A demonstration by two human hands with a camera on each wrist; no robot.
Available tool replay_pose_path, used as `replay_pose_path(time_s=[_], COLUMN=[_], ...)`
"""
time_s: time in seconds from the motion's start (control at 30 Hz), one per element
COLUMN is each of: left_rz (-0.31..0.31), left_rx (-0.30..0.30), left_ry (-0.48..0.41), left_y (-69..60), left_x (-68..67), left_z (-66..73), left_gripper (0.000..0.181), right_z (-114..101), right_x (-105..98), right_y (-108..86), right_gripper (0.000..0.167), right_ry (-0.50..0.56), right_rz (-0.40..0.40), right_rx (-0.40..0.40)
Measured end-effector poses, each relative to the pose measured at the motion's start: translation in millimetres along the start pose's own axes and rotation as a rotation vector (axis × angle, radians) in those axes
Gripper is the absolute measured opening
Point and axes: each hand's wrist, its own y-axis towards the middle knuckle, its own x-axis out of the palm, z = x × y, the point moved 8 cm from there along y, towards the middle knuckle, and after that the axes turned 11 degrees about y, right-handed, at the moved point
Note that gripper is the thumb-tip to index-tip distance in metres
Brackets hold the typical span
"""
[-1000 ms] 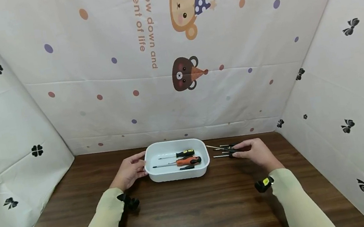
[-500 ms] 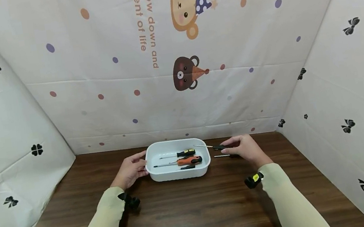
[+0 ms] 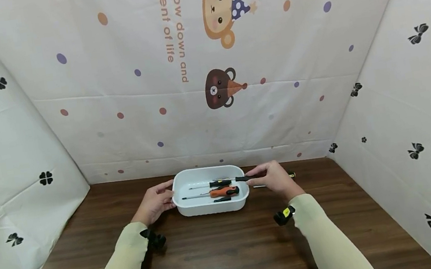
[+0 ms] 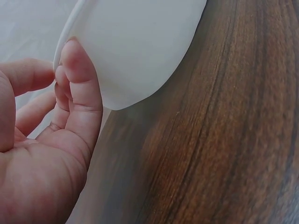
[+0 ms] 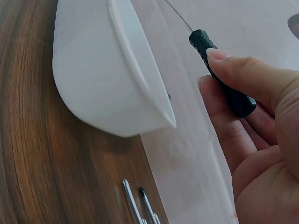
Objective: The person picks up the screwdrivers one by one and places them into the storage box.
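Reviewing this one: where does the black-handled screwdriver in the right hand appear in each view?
Head: black-handled screwdriver below centre, slightly right, in the right hand, overlapping the right end of the white tray.
Left wrist: not in the picture.
Right wrist: upper right, pinched by the hand, its shaft running up to the top edge.
Shared landmark: the white tray, low-centre in head, top in left wrist, upper left in right wrist.

- My right hand (image 5: 264, 156) pinches a black-handled screwdriver (image 5: 234, 99) between thumb and finger.
- A white tub (image 5: 93, 60) sits near it on a brown table (image 5: 32, 163).
- Two metal rods (image 5: 131, 200) lie near the tub.
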Motion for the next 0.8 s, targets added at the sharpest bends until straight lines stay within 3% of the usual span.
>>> replay_pose_path(time_s=[0.57, 0.8], left_rz=[0.01, 0.011], left_rx=[-0.007, -0.018], left_ry=[-0.017, -0.026], left_y=[-2.1, -1.7], left_x=[-0.2, 1.3], left_z=[0.5, 0.8], left_gripper=[0.055, 0.056], right_z=[5.6, 2.0], right_x=[41.4, 53.3], right_y=[19.8, 23.9], right_gripper=[0.024, 0.02], right_ry=[-0.026, -0.095], right_rz=[-0.027, -0.056], right_rx=[0.004, -0.006])
